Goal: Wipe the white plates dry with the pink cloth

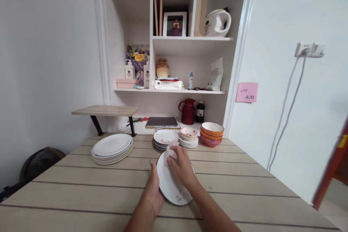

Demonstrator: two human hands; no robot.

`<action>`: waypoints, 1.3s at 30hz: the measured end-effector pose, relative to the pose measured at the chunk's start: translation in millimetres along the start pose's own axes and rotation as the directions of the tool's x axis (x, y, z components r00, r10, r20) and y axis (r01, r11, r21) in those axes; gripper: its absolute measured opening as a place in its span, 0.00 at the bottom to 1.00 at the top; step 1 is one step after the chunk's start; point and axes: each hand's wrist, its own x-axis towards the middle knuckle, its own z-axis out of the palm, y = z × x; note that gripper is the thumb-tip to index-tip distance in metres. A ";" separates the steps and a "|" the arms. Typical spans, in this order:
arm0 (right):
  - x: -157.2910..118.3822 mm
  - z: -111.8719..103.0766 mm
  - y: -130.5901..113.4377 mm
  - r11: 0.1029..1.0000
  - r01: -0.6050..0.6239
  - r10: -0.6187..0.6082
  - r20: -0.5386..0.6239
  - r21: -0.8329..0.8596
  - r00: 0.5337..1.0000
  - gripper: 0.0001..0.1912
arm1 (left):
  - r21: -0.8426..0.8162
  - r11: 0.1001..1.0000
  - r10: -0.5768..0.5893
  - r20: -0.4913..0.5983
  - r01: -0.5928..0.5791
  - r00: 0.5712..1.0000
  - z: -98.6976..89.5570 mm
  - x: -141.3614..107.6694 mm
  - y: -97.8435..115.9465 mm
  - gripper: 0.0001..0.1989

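Observation:
A white plate (171, 181) with a dark rim and a small printed pattern is tilted towards me above the table. My left hand (154, 186) supports it at its left edge, thumb pointing up beside the rim and the other fingers hidden behind it. In my right hand (181, 163) is a bunched pale pink cloth (170, 152), pressed against the upper part of the plate's face. Just behind is a stack of patterned plates (166, 137). To its right stand small dishes (189, 134) on a pile of saucers (189, 144).
Larger white plates (112, 145) are stacked at the left of the slatted table (108, 195). Nested orange and red bowls (212, 134) stand at the back right. Behind are a laptop (162, 121), a red jug (188, 111), a dark bottle (200, 112) and a small raised shelf (104, 110).

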 end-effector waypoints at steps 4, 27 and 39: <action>-4.5 2.7 -19.8 0.980 0.118 -0.149 0.198 0.159 0.969 0.16 | -0.041 0.999 -0.032 -0.019 0.032 0.999 -3.3 2.8 0.6 0.40; -1.0 -56.9 11.1 0.867 0.093 0.086 0.331 -0.489 0.940 0.14 | 0.117 0.991 0.088 -0.194 -0.066 0.977 10.1 -11.3 6.1 0.33; -18.7 -33.8 -12.1 0.939 0.335 -0.203 0.666 -0.074 0.717 0.13 | 0.101 0.995 0.029 -0.158 -0.013 0.987 13.7 -11.3 8.6 0.30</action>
